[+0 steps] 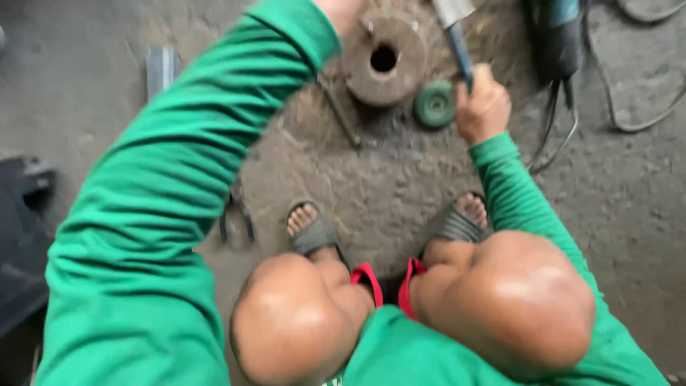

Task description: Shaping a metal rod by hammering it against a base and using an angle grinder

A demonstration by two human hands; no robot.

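Bare knees of a squatting person in a green long-sleeved shirt fill the bottom of the view, sandalled feet on the grey concrete floor (629, 214) just beyond them; the right hand (483, 106) is closed in a fist round the dark blue handle of a hammer (461, 43), whose pale metal head points toward the top edge of the floor; the left hand (341, 13) is mostly cut off at the top edge, so I cannot tell how its fingers lie, though it sits just beside a rusty round metal disc with a centre hole (384, 61); a small green grinding wheel (434, 105) lies between disc and fist; a thin metal rod (339, 113) lies left of the disc; a power tool with black cables (557, 43) rests toward the top right corner; judging by the raised hammer, striking at the disc is in hand, and a clean blow calls for the disc held steady.
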